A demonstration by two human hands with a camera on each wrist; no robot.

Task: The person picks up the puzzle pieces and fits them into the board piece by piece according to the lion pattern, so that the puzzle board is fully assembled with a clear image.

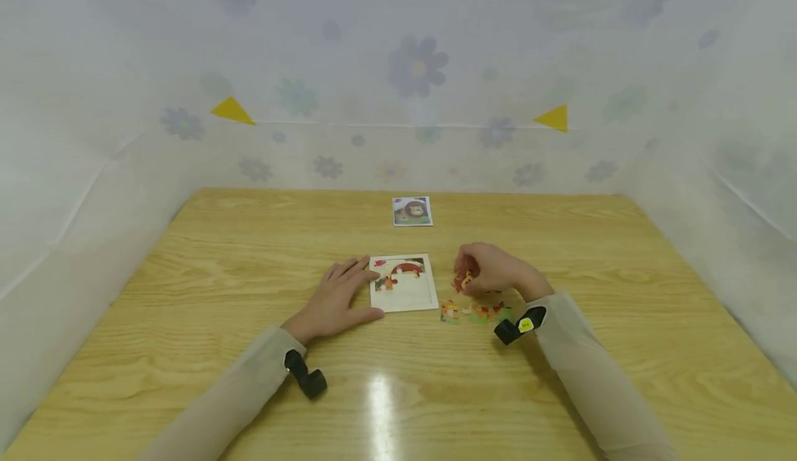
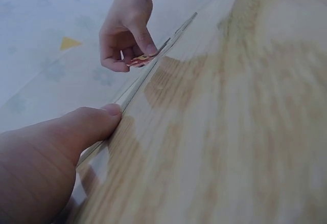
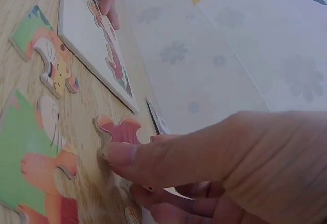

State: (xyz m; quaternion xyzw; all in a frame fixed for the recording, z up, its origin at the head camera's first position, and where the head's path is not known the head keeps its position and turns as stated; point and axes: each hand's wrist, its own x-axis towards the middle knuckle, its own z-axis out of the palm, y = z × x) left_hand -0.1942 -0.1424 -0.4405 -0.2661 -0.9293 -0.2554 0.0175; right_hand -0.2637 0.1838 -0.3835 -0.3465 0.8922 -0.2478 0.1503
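A white-framed jigsaw puzzle board (image 1: 405, 302) lies on the table, with several pieces fitted along its top and left side. My left hand (image 1: 339, 300) rests beside it, fingers spread, the fingertips and thumb touching its left side. In the left wrist view, the left thumb (image 2: 94, 127) lies along the board's edge. Right of the board, my right hand (image 1: 492, 267) pinches a red-brown puzzle piece (image 3: 121, 131) between thumb and fingers. Loose puzzle pieces (image 1: 479, 311) in green and orange lie just below that hand; one loose piece (image 3: 53, 50) shows part of an animal's face.
A small picture card (image 1: 412, 211) of a lion lies behind the board. The wooden table (image 1: 261, 239) is enclosed by pale flowered sheets (image 1: 349, 149), with two yellow triangles (image 1: 553, 119) on the back one.
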